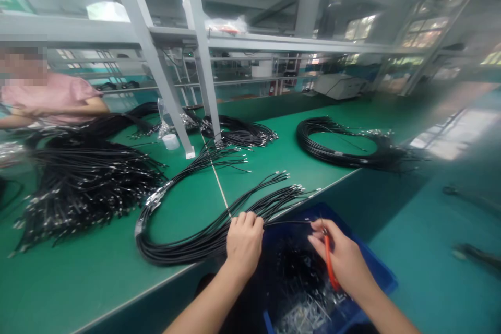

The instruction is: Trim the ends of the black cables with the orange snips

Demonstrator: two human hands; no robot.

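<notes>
My left hand (245, 242) is closed over a U-shaped bundle of thin black cables (180, 253) at the table's front edge. The cables' metal-tipped ends fan out to the right beyond it. One single cable (289, 222) stretches from beneath my left hand toward my right fingertips. My right hand (340, 250) is closed round small orange-handled pliers (329, 261), above a blue bin (385, 276). Whether the right fingers also pinch the cable's end, I cannot tell. Clear and dark scraps (305, 313) lie in the bin.
A large heap of black cables (90, 182) covers the table's left. Coiled bundles (336, 156) lie right and behind. Grey shelf posts (203, 62) rise from the green table (266, 162), near a white roll (170, 141). A person in pink (58, 96) sits at far left.
</notes>
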